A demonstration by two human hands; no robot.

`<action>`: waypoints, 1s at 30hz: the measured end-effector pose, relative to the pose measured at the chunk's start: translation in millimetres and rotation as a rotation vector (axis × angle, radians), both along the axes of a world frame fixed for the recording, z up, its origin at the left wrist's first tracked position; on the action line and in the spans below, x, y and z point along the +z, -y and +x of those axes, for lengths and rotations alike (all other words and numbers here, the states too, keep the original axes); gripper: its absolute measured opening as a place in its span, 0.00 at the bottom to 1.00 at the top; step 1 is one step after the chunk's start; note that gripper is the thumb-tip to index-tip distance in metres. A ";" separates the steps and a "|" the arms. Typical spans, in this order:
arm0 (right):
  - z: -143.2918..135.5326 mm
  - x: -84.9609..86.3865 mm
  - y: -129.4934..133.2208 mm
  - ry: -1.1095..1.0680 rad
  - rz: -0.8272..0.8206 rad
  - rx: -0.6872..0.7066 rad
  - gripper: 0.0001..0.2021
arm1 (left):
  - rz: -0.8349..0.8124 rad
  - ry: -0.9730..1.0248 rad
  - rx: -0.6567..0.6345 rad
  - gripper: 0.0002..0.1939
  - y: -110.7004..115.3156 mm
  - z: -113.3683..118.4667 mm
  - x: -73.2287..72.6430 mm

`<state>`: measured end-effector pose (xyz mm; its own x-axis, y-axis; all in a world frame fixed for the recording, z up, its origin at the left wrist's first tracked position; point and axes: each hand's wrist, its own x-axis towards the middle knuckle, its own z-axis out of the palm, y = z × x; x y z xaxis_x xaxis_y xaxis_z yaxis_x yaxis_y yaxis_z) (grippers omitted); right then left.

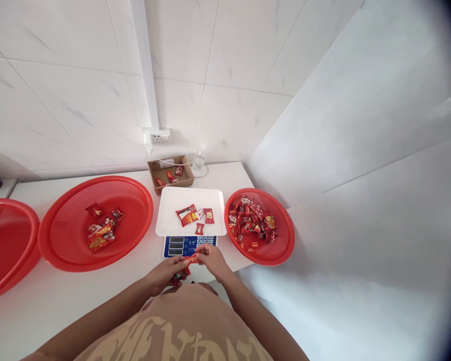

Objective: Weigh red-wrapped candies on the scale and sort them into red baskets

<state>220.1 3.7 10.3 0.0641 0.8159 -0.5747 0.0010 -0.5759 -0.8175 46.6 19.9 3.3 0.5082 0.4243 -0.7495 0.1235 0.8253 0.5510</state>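
Both my hands meet at the table's front edge, just below the scale's blue panel (176, 246). Between them is a small red candy packet (192, 258); my left hand (168, 272) pinches one end and my right hand (210, 260) the other. Below it, more dark red packets (180, 276) are tucked in my left hand, partly hidden by its fingers. On the scale's white tray (168, 205) lie a larger red and yellow snack packet (187, 215), a red packet (209, 216), a small red packet (199, 229) and a whitish piece between them.
To the right, a red basket (291, 235) holds many red packets. Another red basket (138, 240) on the left has several packets, with a further red basket (33, 225) beyond it. Behind the tray stand a cardboard box (174, 183) with packets and a clear glass object (199, 159).
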 end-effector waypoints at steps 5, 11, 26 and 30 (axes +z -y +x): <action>7.1 6.7 -15.8 -0.216 0.042 -0.243 0.24 | -0.082 0.044 0.200 0.23 -6.5 -3.9 7.3; 2.1 6.2 -2.8 -0.100 -0.078 0.108 0.21 | 0.000 0.162 0.202 0.15 -6.6 -4.9 8.7; -6.7 1.2 14.6 -0.106 -0.160 0.157 0.10 | -0.036 0.082 0.117 0.22 3.9 -3.1 -8.3; -5.2 1.8 16.9 -0.133 -0.201 0.138 0.11 | 0.057 0.030 0.113 0.21 4.5 -3.0 -11.4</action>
<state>214.9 -13.2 12.0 -0.1267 0.6804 -0.7218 -0.0086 -0.7284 -0.6851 43.6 15.4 -8.1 0.4766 0.5216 -0.7077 0.0138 0.8005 0.5992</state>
